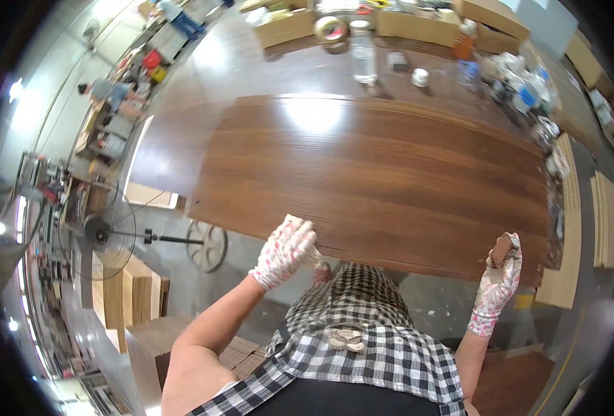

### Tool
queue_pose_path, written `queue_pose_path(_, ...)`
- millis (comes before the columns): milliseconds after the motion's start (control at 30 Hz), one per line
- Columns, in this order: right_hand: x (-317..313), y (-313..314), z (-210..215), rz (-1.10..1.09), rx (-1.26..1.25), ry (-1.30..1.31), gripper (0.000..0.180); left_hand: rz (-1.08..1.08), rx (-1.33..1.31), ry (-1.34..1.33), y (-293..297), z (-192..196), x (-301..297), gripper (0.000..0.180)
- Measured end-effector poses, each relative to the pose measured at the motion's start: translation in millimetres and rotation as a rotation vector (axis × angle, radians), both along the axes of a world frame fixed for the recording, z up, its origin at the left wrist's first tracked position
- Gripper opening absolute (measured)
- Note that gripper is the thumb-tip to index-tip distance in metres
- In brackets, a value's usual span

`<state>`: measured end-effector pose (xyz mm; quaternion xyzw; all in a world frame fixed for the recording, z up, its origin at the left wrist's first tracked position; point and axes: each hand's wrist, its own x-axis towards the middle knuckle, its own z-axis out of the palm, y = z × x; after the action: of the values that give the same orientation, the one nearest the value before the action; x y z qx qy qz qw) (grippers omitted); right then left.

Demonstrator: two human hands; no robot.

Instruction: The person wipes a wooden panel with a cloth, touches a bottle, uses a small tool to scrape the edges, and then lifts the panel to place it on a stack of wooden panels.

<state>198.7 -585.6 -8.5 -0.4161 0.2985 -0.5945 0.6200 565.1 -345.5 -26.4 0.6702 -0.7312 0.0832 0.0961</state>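
Note:
A large brown wood-grain panel [383,180] lies flat on a dark worktable, its near edge toward me. My left hand [284,252], in a white glove with pink print, is closed on a small pale object pressed at the panel's near edge, left of centre. My right hand [501,274], in the same kind of glove, grips the panel's near right corner. I wear a black-and-white checked shirt.
At the table's far side stand cardboard boxes [286,24], a roll of tape [331,29], a clear plastic bottle [364,52] and small containers [522,90]. A standing fan [102,236] and stacked boards [134,298] are on the floor at left. Light panels [608,222] lie at right.

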Motion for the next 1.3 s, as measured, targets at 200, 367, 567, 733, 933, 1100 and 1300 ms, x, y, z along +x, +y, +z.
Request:
queue_pose_path(200, 124, 52, 26, 0.227, 0.131, 0.017, 0.048, 0.545, -0.193, -0.150, 108, -15, 147, 0.039)
queue_pose_path(367, 189, 86, 30, 0.457, 0.202, -0.091, 0.048, 0.940, -0.516, 1.058, 238, -40, 268, 0.028)
queue_pose_path(567, 199, 142, 33, 0.593, 0.255, 0.272, 0.039, 1.034, -0.409, 1.192, 241, -39, 322, 0.031)
queue_pose_path(733, 149, 149, -2, 0.800, 0.325, 0.099, 0.033, 0.733, -0.371, 1.556, 172, -21, 312, 0.048)
queue_pose_path(933, 118, 157, -15, 0.636, 0.385, 0.448, 0.033, 0.110, 0.155, 1.717, 131, 5, 339, 0.035)
queue_pose_path(1100, 108, 148, -10, 0.590, 0.337, 0.262, 0.034, -0.035, 0.353, 0.682, 107, 20, 344, 0.049)
queue_pose_path(1300, 97, 126, -34, 0.523, 0.382, -0.001, 0.036, 0.805, 0.220, 1.268, 80, 45, 276, 0.059)
